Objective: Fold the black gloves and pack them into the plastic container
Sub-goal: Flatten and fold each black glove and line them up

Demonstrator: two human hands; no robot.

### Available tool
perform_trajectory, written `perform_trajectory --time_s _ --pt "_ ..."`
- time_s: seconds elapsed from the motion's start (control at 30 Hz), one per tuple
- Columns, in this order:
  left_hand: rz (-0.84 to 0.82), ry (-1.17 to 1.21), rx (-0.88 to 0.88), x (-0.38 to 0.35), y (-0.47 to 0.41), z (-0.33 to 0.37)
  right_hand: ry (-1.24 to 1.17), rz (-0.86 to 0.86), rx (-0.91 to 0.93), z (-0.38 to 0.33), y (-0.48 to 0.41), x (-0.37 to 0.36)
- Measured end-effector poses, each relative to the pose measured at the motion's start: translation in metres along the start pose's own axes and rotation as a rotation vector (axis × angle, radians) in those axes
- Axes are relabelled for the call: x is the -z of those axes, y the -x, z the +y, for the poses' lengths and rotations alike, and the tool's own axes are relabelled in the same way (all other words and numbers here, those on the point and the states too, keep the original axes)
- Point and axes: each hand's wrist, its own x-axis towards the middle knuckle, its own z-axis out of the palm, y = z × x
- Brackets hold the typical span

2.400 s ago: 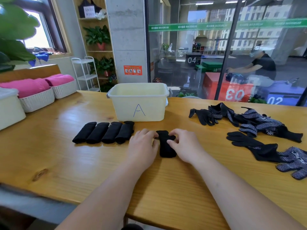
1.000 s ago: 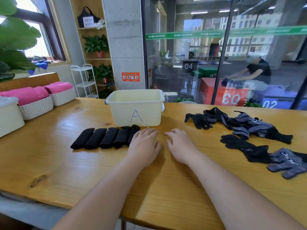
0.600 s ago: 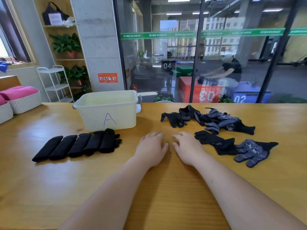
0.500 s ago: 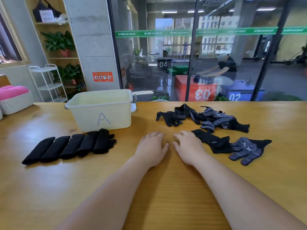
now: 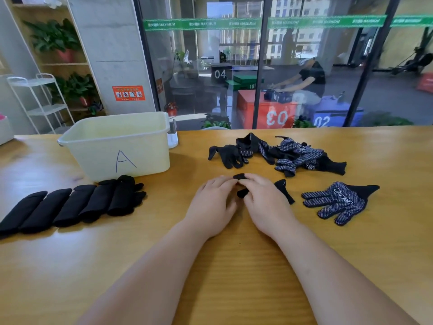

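**One black glove [image 5: 284, 189] under two hands**

It lies on the bench [image 5: 386, 235], under the right hand [image 5: 266, 204], whose fingers curl round it. The left hand [image 5: 210, 204] has its fingers almost flat, touching the glove's tip. The plastic container [image 5: 140, 160] stands to the left.

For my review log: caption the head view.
Right hand grips a glove, left hand touches it; folded gloves by the tub.

glossy wood table [image 5: 234, 277] – matt knit gloves [image 5: 337, 200] – smooth plastic container [image 5: 121, 148]
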Motion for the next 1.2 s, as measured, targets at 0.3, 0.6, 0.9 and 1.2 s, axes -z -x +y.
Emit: perform_trajectory --time_s 0.3,0.6,0.9,1.2 --pt "-0.026 0.055 0.018 0.0 0.0 -0.007 0.192 -0.033 -0.114 0.014 0.001 0.009" --pt "-0.005 0.062 0.051 0.008 0.006 -0.013 -0.191 -0.048 0.009 0.01 0.002 0.01" --pt "0.104 0.13 0.154 0.018 0.006 -0.014 -0.351 0.102 -0.211 0.02 -0.005 0.018" --pt "0.097 0.111 0.144 0.017 0.008 -0.017 -0.21 0.164 -0.073 0.027 0.005 0.049"
